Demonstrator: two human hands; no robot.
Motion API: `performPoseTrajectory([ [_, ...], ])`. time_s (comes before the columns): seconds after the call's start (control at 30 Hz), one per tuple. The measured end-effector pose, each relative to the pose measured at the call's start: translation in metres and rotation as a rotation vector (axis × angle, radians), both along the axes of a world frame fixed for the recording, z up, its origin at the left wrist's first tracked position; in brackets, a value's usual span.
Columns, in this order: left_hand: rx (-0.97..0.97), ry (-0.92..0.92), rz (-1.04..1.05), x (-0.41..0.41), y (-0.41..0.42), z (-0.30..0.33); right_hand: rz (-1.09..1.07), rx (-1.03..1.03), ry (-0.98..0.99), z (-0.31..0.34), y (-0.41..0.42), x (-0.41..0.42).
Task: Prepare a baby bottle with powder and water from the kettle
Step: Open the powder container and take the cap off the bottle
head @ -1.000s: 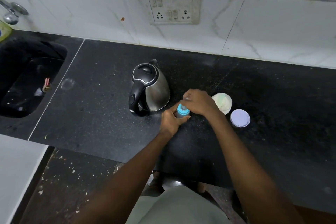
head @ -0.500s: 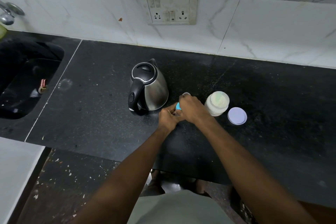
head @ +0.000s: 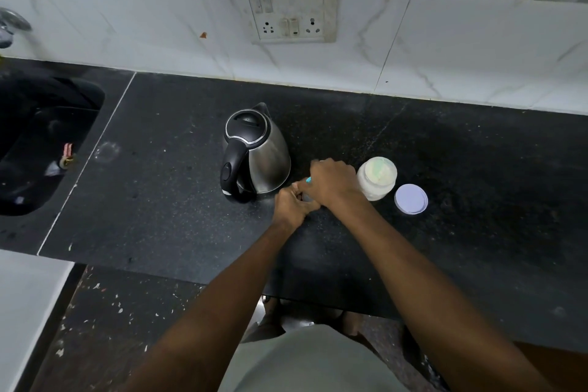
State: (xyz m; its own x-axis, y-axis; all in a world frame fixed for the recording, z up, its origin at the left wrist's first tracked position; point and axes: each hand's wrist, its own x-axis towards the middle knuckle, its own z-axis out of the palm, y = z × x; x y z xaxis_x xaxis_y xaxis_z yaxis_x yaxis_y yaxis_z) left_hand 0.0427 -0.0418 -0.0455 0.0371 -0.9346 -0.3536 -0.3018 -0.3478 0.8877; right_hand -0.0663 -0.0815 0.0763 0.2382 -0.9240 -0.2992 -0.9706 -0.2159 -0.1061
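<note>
A steel kettle (head: 259,157) with a black lid and handle stands on the black counter (head: 165,200). Just right of it, both my hands close around the baby bottle (head: 308,180); only a sliver of its blue collar shows. My left hand (head: 291,205) grips the bottle's lower part. My right hand (head: 334,183) covers and grips its top. An open jar of pale powder (head: 377,177) stands right of my right hand, and the jar's round lilac lid (head: 411,199) lies flat beside it.
A dark sink (head: 41,143) is sunk into the counter at the left, with a tap (head: 9,25) above it. A socket panel (head: 286,8) hangs on the white tiled wall. The counter's front edge runs near my body.
My right hand has moved down over the bottle's top, hiding most of the blue collar that showed a second ago. The left hand stays on the bottle. Kettle, jar and lid have not moved.
</note>
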Motion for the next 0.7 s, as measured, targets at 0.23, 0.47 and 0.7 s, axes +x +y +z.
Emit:
performPoseTrajectory([
  [0.23,-0.022,0.021,-0.001,0.003,0.0,0.0,0.115,0.192,-0.072,0.006,-0.003,-0.008],
  [0.47,0.007,0.037,0.002,0.0,0.0,0.001,-0.068,0.142,-0.047,-0.001,-0.005,-0.01],
  [0.7,-0.018,-0.023,-0.014,0.004,0.001,0.002,0.046,0.247,-0.107,-0.005,-0.007,-0.008],
])
